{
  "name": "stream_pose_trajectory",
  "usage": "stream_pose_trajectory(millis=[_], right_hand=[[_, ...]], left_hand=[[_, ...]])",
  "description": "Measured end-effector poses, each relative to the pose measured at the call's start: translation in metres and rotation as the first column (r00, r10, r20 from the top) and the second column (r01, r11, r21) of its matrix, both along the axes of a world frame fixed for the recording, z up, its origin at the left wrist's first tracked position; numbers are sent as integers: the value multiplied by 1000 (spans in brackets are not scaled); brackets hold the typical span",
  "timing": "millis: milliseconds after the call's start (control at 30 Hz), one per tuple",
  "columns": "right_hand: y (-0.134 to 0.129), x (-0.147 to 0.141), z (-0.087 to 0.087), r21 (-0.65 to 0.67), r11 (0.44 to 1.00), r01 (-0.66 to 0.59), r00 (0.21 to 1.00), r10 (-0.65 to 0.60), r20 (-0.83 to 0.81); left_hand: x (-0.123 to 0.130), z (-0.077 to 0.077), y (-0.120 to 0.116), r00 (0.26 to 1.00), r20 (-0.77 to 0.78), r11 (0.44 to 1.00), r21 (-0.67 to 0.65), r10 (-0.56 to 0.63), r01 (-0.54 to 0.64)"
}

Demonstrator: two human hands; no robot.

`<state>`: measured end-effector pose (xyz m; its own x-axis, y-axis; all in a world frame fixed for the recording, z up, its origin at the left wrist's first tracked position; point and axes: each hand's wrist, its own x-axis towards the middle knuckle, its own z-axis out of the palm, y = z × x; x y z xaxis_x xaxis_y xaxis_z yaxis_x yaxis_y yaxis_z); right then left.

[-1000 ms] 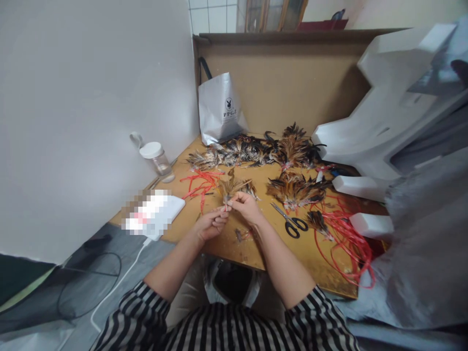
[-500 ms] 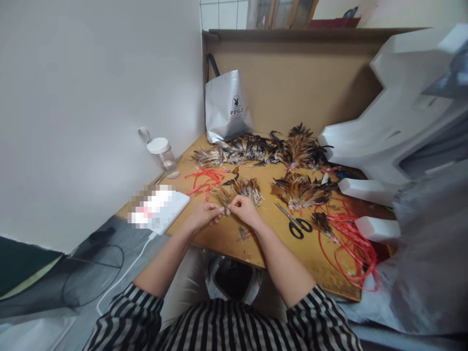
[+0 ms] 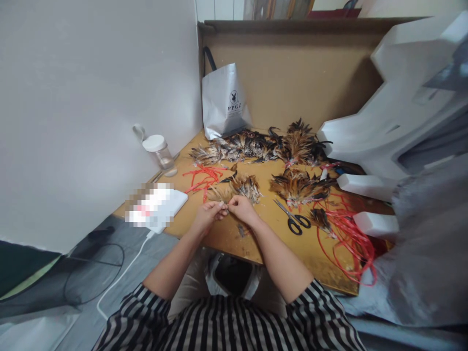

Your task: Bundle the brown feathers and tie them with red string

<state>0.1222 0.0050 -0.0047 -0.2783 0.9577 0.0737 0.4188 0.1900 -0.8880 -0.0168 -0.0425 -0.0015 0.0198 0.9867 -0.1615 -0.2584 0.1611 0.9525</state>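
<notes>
2 hands [image 3: 242,209] pinching a feather bunch [image 3: 218,194] near its base, long axis slanting away, tips forward-left

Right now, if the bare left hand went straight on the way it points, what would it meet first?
The left hand would most likely meet the bare right hand, whose fingertips lie just ahead; whether they touch, I cannot tell.

The feather bunch [image 3: 218,194] has tipped toward the left hand [image 3: 209,213].
</notes>
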Motion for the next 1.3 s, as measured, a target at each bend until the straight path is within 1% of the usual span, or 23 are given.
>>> stream_pose_trajectory(millis=[200, 267, 333, 500, 667, 833, 933, 1000, 1067, 1167, 1233, 1300], right_hand=[[3, 8, 1, -5, 994, -105, 991, 105, 80], [4, 11, 3, -14, 993, -117, 988, 117, 99], [4, 14, 5, -13, 995, -98, 990, 99, 97], [4, 15, 5, -42, 997, -68, 997, 69, 21], [2, 15, 4, -85, 988, -130, 990, 124, -70], [-1, 14, 10, -33, 978, -204, 979, 203, -37], [-2, 13, 13, -2, 979, -205, 978, 205, -28], [-2, 12, 14, -12, 979, -205, 977, 204, -66], [-2, 11, 15, -57, 972, -229, 965, 219, -141], [1, 14, 15, -114, 957, -266, 945, 236, -228], [4, 17, 15, -73, 969, -237, 955, 218, -202], [7, 20, 15, 25, 979, -201, 972, 203, -122]], left_hand=[[-5, 6, 2, 978, -190, 996, -11, -90, 90], [-4, 7, 4, 967, -229, 993, -29, -116, 112], [-3, 8, 5, 961, -251, 993, -53, -119, 109], [-1, 7, 7, 968, -242, 995, -90, -66, 45], [0, 3, 8, 964, -263, 998, -69, -31, 13], [2, -1, 11, 950, -308, 998, -53, -46, 32], [1, -5, 12, 921, -384, 998, -4, -57, 60], [1, -6, 12, 891, -450, 995, 31, -67, 90], [1, -4, 12, 864, -499, 993, 52, -66, 106], [1, 3, 10, 862, -501, 993, 37, -80, 113], [1, 8, 9, 873, -480, 994, 13, -86, 106], [1, 12, 9, 882, -462, 996, -9, -88, 94]])
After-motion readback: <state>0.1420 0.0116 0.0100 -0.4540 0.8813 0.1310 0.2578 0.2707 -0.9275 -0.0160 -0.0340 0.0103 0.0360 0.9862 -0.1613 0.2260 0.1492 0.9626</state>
